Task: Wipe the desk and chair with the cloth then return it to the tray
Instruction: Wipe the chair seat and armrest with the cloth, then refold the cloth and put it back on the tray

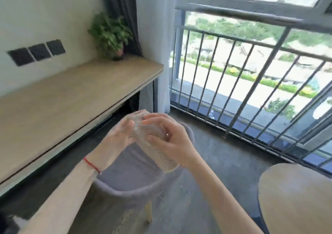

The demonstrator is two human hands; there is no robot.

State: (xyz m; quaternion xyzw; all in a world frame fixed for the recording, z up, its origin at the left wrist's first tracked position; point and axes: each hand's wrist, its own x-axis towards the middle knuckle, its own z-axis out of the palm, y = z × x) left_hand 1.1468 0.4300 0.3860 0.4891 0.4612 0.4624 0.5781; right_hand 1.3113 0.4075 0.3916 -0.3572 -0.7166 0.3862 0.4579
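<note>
Both forearms reach forward from the bottom edge, and the two hands meet over the chair (129,180), holding the cloth (152,140) between them. The left hand (116,136), with a red string (91,163) around its wrist, presses its fingers against the cloth's upper left side. The right hand (170,138) is closed around the cloth from the right, thumb low on the front and fingers curled over the top. The cloth is a pale, knobbly, bunched-up roll, tilted so its upper end points away from the person and its lower end hangs toward the right wrist; it touches neither chair nor tabletop.

The chair sits directly under the hands: a grey upholstered seat with a curved, low back rim and a light wooden leg (148,212) showing beneath it. To the right of the chair, at the frame's lower right corner, is a round light-wood surface (296,198). The floor (224,153) around the chair is dark grey.

Left of the chair runs the long wooden tabletop (62,99), set against a white wall. At its far end, beyond the chair, stands a small potted plant (111,34), blurred. On the wall left of the plant are three dark square plates (36,52) in a row. Behind the plant hangs a dark curtain (120,9), and right of it a large window with a metal railing (251,68).
</note>
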